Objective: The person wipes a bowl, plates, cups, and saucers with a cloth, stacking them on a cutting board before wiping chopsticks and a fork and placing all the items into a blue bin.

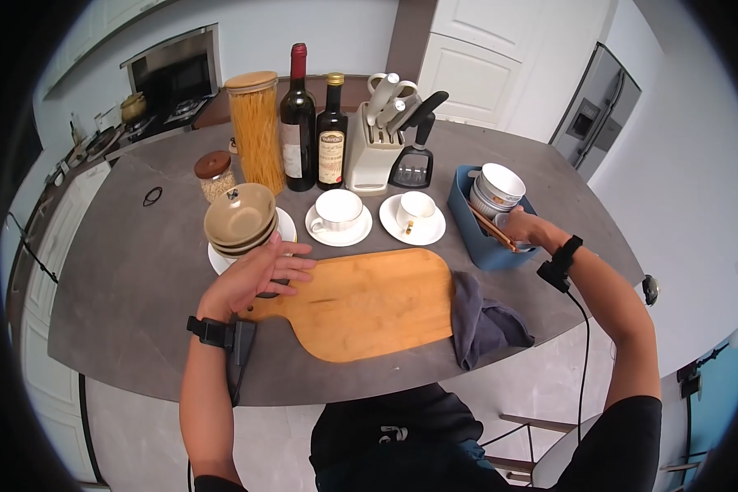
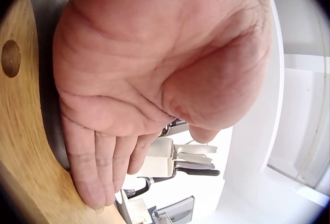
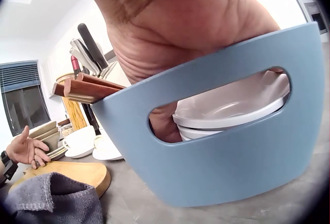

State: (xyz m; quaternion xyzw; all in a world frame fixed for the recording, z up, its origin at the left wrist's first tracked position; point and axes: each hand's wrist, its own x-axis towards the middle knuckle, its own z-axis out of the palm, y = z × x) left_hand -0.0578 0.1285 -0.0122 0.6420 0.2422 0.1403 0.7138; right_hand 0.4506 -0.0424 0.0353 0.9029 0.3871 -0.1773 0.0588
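Note:
My left hand (image 1: 258, 275), fingers spread and palm turned inward, hovers beside a stack of tan bowls (image 1: 239, 215) on a white plate (image 1: 287, 225). Its fingers overlap the handle end of the wooden cutting board (image 1: 377, 303); nothing is in its grasp. My right hand (image 1: 526, 230) reaches down into the blue basket (image 3: 232, 172). Through the basket's handle slot, parts of its fingers (image 3: 164, 126) show at both ends of a white bowl (image 3: 232, 105), gripping it; the rest is hidden. More white bowls (image 1: 500, 184) are stacked inside, with brown wooden chopsticks (image 1: 492, 227) leaning on the rim.
Two white cups (image 1: 338, 209) on saucers stand behind the board. Further back are a pasta jar (image 1: 256, 131), a wine bottle (image 1: 298, 131), a dark sauce bottle (image 1: 331, 139) and a knife block (image 1: 374, 160). A grey towel (image 1: 484, 324) lies over the board's right end.

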